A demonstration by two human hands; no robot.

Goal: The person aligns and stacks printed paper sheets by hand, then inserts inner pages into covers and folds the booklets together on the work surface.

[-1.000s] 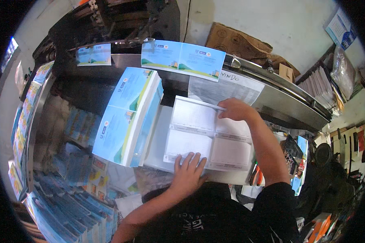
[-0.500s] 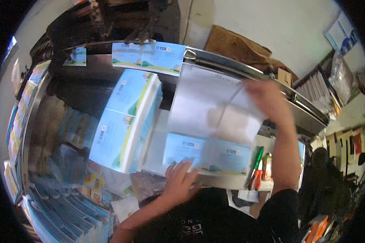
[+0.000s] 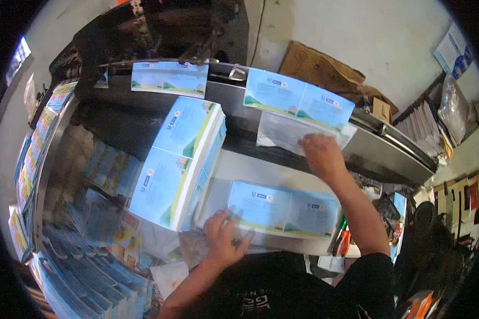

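Light blue printed sheets (image 3: pixel 258 201) with green and yellow lower edges lie on the pale work surface before me. My left hand (image 3: pixel 226 239) is open at their near left corner, thumb and fingers apart. Farther off, my right hand (image 3: pixel 323 158) has its fingers curled over a whitish sheet (image 3: pixel 279 130); whether they grip it is hidden. That whitish sheet hangs below another blue printed sheet (image 3: pixel 298 100), which lies against the dark metal rail. A tall stack of blue printed sheets (image 3: pixel 167 162) stands to the left.
Another blue printed sheet (image 3: pixel 169 78) leans on the rail farther left. Dark machinery (image 3: pixel 159 32) stands behind it. Orange-handled pliers (image 3: pixel 342 243) lie by my right forearm. Blue-covered booklets (image 3: pixel 85 268) fill the lower left, and colourful printed sheets (image 3: pixel 37 138) line the left edge.
The large white sheet over the work surface is gone from there. A blue sheet with a whitish flap now lies at the rail. My right hand has moved down and left; the view has shifted.
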